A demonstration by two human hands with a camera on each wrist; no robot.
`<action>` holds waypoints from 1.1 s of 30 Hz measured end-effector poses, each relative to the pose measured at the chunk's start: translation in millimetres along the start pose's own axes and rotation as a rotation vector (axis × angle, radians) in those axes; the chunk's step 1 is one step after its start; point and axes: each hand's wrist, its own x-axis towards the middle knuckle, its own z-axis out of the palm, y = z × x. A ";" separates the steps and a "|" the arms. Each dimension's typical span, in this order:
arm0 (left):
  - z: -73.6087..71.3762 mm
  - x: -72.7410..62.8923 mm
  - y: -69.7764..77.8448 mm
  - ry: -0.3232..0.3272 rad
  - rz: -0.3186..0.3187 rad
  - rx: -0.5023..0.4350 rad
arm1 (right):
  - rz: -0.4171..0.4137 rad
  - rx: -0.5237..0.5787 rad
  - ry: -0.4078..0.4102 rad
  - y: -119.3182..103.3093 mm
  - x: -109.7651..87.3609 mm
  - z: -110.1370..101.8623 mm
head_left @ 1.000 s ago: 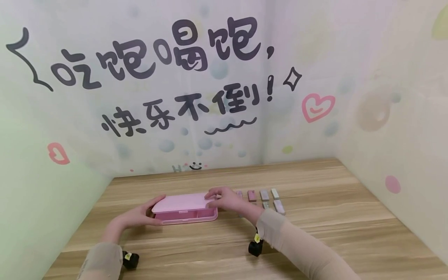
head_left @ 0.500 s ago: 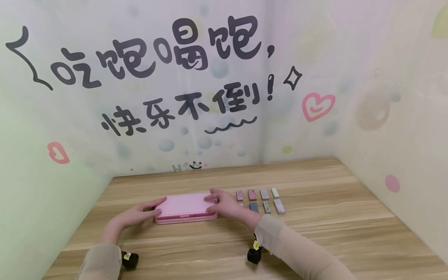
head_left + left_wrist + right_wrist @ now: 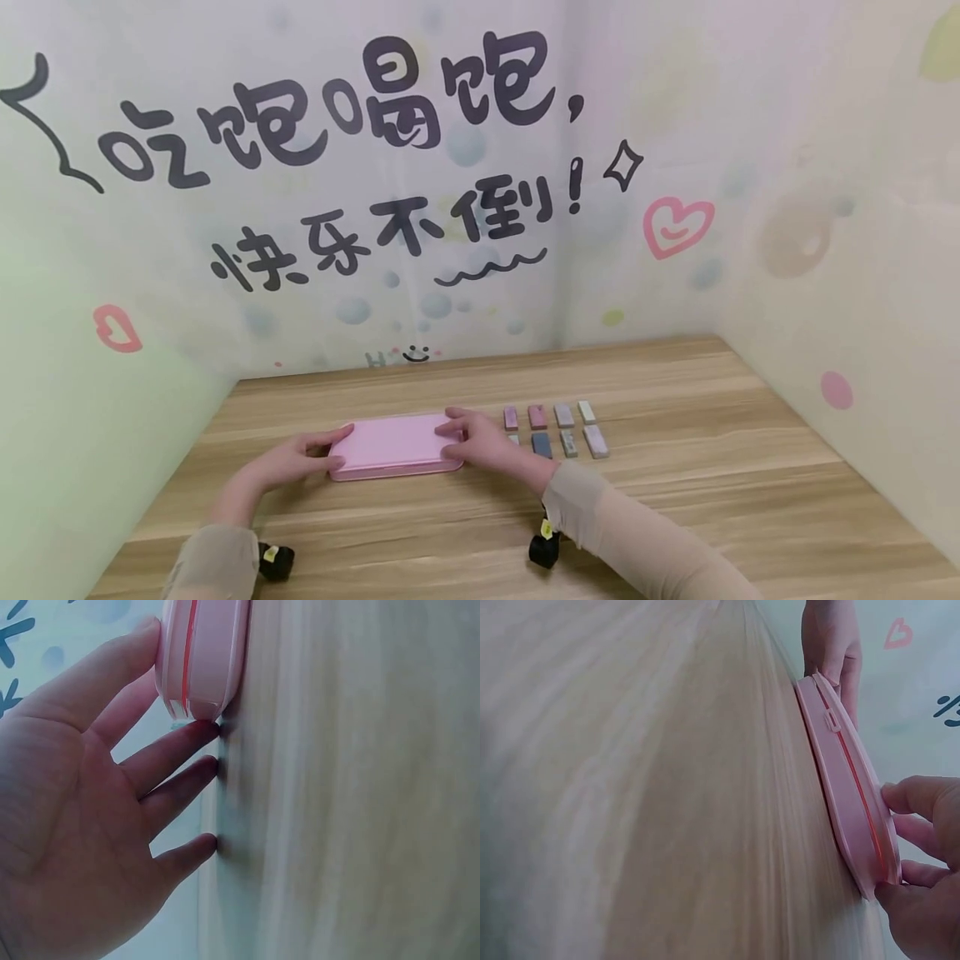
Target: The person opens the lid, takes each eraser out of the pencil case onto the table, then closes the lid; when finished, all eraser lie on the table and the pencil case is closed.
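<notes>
A long pink plastic pencil case (image 3: 393, 442) lies on the wooden table between both hands, its lid down over the base. A red line (image 3: 190, 656) runs along the seam. On its left end, my left hand (image 3: 292, 462) rests its thumb on the lid, index finger behind it. Its other fingers (image 3: 180, 795) are fairly straight and spread, with tips near the tabletop. My right hand (image 3: 483, 439) holds the right end, thumb on the lid and fingers bent round the end in the right wrist view. The latch (image 3: 832, 720) sits midway along the front.
Several small rectangular blocks, among them a blue-grey block (image 3: 541, 444) and a dark pink block (image 3: 536, 417), lie in two rows right of the case. The table (image 3: 675, 492) has walls at the back and sides. A printed cloth (image 3: 450, 208) covers the back wall.
The case's lid has come down from half raised to lying on the base. The left thumb has moved from the base's front corner up onto the lid. Both hands stay at the case's ends.
</notes>
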 end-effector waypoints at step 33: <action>3.9 11.1 6.7 0.007 0.044 0.086 | -0.016 -0.060 -0.046 5.8 -1.3 -15.2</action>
